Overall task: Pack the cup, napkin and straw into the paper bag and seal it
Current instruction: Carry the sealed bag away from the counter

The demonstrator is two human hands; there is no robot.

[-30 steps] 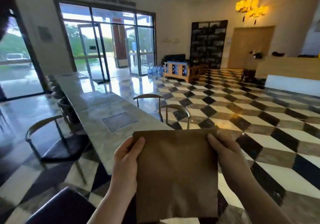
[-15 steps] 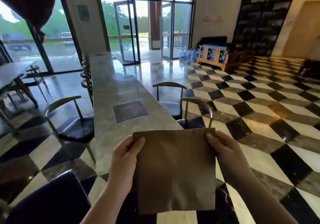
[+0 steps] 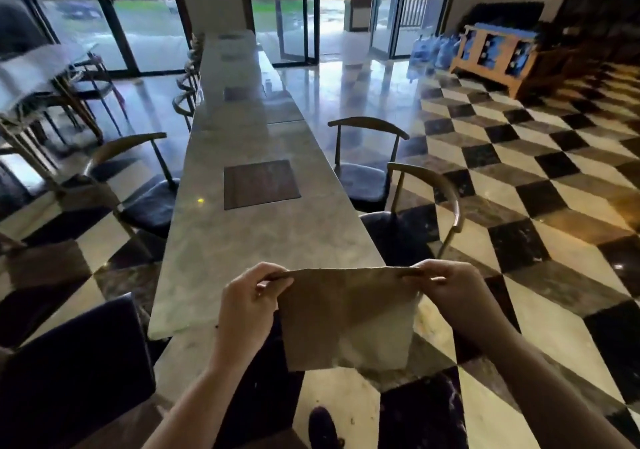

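Note:
A flat brown paper bag (image 3: 348, 318) hangs in front of me, just past the near end of a long marble table (image 3: 263, 240). My left hand (image 3: 247, 304) pinches the bag's top left corner. At the top right corner, my right hand (image 3: 446, 291) pinches it too. The bag's top edge is level and its mouth looks closed. No cup, napkin or straw is in view.
A dark inset panel (image 3: 261, 183) sits in the tabletop. Wooden chairs stand along both sides: one at the left (image 3: 138, 178), two at the right (image 3: 410, 213). A dark seat back (image 3: 72, 376) is at my near left. The checkered floor (image 3: 540, 185) spreads right.
The view has tilted down and turned left along the table. Both hands have shifted their grip to the bag's top edge, which now tips away from me.

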